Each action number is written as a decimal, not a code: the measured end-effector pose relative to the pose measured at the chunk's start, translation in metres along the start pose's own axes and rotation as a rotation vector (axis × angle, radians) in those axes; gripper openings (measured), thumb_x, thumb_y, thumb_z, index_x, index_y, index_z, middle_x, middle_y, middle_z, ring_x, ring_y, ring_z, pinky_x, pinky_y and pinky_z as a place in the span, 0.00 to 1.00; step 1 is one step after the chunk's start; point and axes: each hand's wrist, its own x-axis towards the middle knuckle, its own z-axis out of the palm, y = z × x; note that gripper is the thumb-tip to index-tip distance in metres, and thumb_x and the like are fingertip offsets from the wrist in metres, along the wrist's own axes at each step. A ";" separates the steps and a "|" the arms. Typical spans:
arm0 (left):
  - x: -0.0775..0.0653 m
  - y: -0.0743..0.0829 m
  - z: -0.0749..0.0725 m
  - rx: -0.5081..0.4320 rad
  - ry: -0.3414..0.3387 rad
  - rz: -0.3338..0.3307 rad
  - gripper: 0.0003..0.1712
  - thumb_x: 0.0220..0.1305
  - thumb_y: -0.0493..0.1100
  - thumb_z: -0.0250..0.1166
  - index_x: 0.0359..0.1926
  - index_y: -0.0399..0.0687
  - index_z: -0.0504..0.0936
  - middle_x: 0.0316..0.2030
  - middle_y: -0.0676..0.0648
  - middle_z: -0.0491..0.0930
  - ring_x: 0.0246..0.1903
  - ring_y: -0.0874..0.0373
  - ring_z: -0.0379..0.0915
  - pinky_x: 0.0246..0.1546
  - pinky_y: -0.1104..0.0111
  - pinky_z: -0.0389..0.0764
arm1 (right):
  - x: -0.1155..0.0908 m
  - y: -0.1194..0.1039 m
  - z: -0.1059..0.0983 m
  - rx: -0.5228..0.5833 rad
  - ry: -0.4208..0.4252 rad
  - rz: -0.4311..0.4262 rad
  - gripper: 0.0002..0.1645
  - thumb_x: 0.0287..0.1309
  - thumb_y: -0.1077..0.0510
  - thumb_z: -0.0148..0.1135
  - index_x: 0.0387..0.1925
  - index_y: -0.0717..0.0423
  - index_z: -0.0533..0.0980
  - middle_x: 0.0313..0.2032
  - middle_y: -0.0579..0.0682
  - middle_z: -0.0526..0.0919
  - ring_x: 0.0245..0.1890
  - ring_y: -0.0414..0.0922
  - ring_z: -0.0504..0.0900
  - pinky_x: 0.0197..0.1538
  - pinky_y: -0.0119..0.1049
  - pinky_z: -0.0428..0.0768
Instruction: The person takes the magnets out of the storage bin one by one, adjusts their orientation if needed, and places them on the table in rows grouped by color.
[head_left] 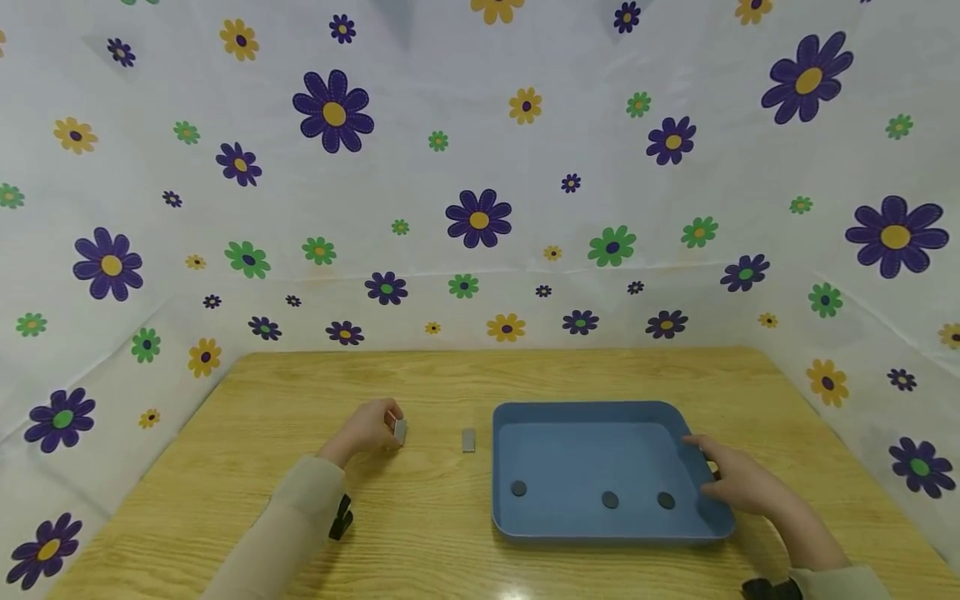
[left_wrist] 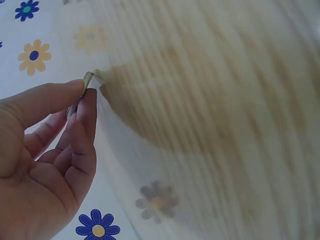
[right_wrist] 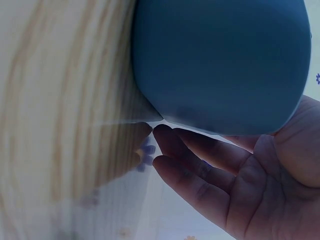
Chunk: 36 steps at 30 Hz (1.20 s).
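Note:
Between thumb and fingers, my left hand (head_left: pixel 372 425) pinches a small grey rectangular piece (head_left: pixel 401 431), held on edge at the table's left-centre. The left wrist view shows that piece (left_wrist: pixel 87 82) edge-on at the fingertips. A similar grey rectangular piece (head_left: pixel 468 440) lies flat between this hand and the blue tray (head_left: pixel 600 412). My right hand (head_left: pixel 738 477) grips the tray's right side. In the right wrist view its fingers are by the tray's outer wall (right_wrist: pixel 220 65), and the thumb's tip is hidden behind that wall. Three dark round discs (head_left: pixel 611 500) lie on the tray's floor.
The wood-grain table (head_left: pixel 420 533) carries the tray right of centre. A white flower-patterned cloth (head_left: pixel 420 183) stands behind the table and along both sides. Dark straps (head_left: pixel 341 518) are on the wrists.

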 end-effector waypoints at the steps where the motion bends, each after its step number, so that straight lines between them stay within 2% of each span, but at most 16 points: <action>1: 0.000 0.000 0.000 0.011 0.004 -0.003 0.17 0.42 0.28 0.68 0.36 0.34 0.73 0.27 0.45 0.72 0.26 0.55 0.67 0.26 0.67 0.73 | 0.000 0.000 0.000 0.000 0.001 -0.003 0.38 0.39 0.73 0.58 0.57 0.75 0.58 0.52 0.76 0.63 0.49 0.68 0.65 0.34 0.41 0.72; 8: 0.002 -0.003 0.002 0.082 0.002 -0.008 0.18 0.43 0.30 0.69 0.36 0.36 0.72 0.26 0.46 0.71 0.27 0.56 0.66 0.28 0.67 0.71 | 0.000 0.000 0.001 0.005 0.008 -0.003 0.38 0.38 0.73 0.58 0.56 0.75 0.57 0.51 0.76 0.63 0.49 0.68 0.65 0.32 0.40 0.72; 12: 0.004 -0.006 0.003 0.109 -0.004 0.020 0.17 0.43 0.31 0.69 0.35 0.36 0.72 0.27 0.46 0.72 0.27 0.55 0.67 0.31 0.65 0.71 | 0.001 0.000 0.001 0.005 0.005 0.002 0.38 0.39 0.73 0.58 0.57 0.75 0.57 0.51 0.76 0.63 0.48 0.68 0.66 0.33 0.41 0.73; 16: 0.003 -0.009 0.005 0.103 -0.009 0.036 0.16 0.42 0.31 0.70 0.32 0.37 0.72 0.26 0.46 0.72 0.27 0.56 0.67 0.31 0.65 0.71 | 0.001 0.000 0.001 0.004 0.007 0.000 0.38 0.38 0.73 0.58 0.56 0.76 0.57 0.51 0.76 0.63 0.49 0.68 0.65 0.33 0.41 0.73; 26: 0.000 -0.011 0.007 0.071 -0.012 0.000 0.16 0.45 0.32 0.69 0.35 0.38 0.72 0.31 0.45 0.71 0.31 0.55 0.67 0.35 0.63 0.72 | -0.001 -0.003 0.001 -0.014 0.010 -0.012 0.38 0.39 0.73 0.58 0.56 0.76 0.58 0.51 0.76 0.63 0.49 0.68 0.65 0.34 0.42 0.73; 36: 0.001 -0.015 0.008 0.044 -0.005 0.024 0.16 0.43 0.31 0.69 0.34 0.38 0.72 0.29 0.46 0.71 0.30 0.56 0.67 0.34 0.64 0.72 | 0.000 -0.001 0.000 -0.020 0.010 -0.002 0.38 0.39 0.73 0.58 0.56 0.75 0.58 0.50 0.76 0.64 0.49 0.69 0.65 0.33 0.41 0.73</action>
